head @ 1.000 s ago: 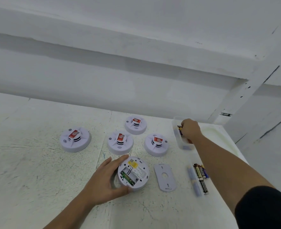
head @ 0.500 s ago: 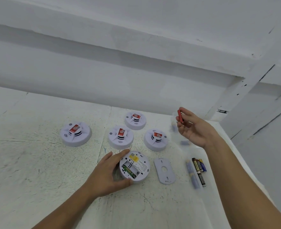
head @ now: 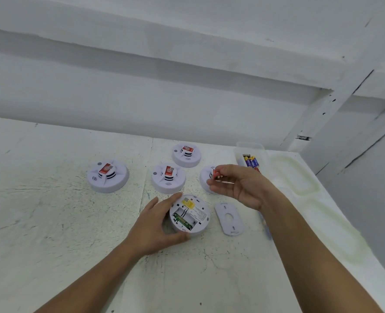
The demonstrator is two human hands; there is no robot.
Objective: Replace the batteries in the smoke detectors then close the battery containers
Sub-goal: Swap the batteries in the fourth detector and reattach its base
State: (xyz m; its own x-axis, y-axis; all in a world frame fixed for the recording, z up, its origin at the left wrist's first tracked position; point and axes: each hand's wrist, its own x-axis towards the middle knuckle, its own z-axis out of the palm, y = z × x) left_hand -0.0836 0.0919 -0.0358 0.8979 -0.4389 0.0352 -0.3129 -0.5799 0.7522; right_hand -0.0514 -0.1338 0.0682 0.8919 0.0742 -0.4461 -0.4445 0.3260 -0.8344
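Your left hand (head: 157, 224) curls round the upturned smoke detector (head: 190, 214) on the table (head: 51, 222) (battery bay open, cover (head: 228, 219) lying just beside it), while your right hand (head: 241, 188) pinches a red battery (head: 217, 176) in the air just beyond.

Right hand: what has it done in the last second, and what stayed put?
The right hand came out of the box with a red battery in its grip and carried it nearer, toward the open detector. The left hand still holds that detector; the cover and other detectors have not moved.
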